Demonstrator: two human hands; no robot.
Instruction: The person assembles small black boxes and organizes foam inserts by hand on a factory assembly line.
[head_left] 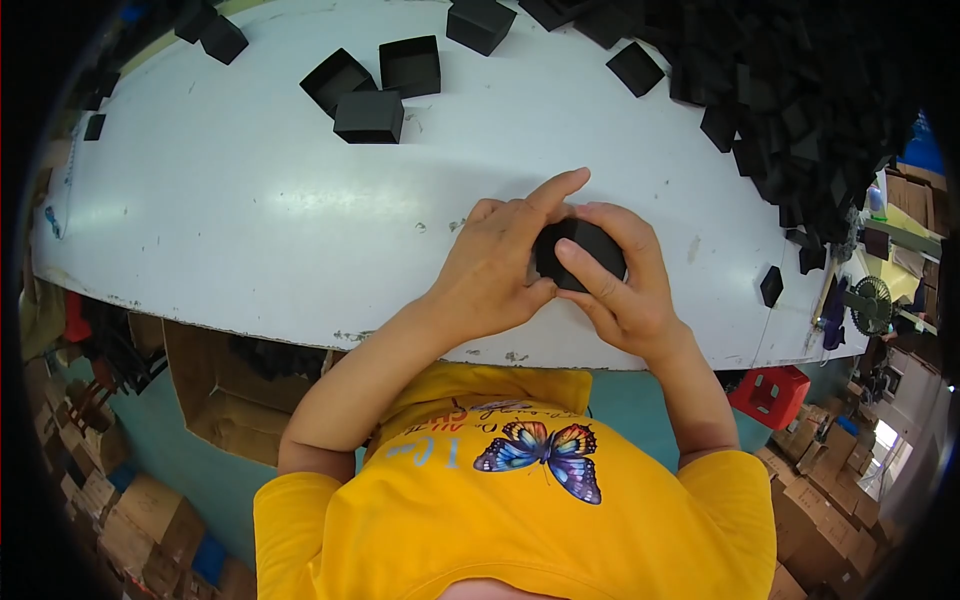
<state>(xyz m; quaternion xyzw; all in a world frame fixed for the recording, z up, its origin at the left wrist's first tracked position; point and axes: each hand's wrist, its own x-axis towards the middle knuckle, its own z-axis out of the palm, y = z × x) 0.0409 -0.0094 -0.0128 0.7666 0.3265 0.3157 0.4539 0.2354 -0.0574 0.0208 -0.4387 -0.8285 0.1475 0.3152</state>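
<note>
Between my two hands, over the near part of the white table [330,230], is a small black box [590,240]. My right hand [635,285] grips it from the right, with the thumb across its upper face and the fingers around its far side. My left hand [500,255] closes on its left side, the thumb at the near corner and the index finger reaching out past the far edge. Fingers cover parts of the box. Farther off, two open black boxes [410,66] and a black box with its closed side up [368,117] sit close together.
A large heap of black boxes [790,100] covers the table's far right. Single boxes lie at the far edge [480,24] and near the right end [771,286]. Below the table are an open cardboard carton [215,385] and a red stool [772,395].
</note>
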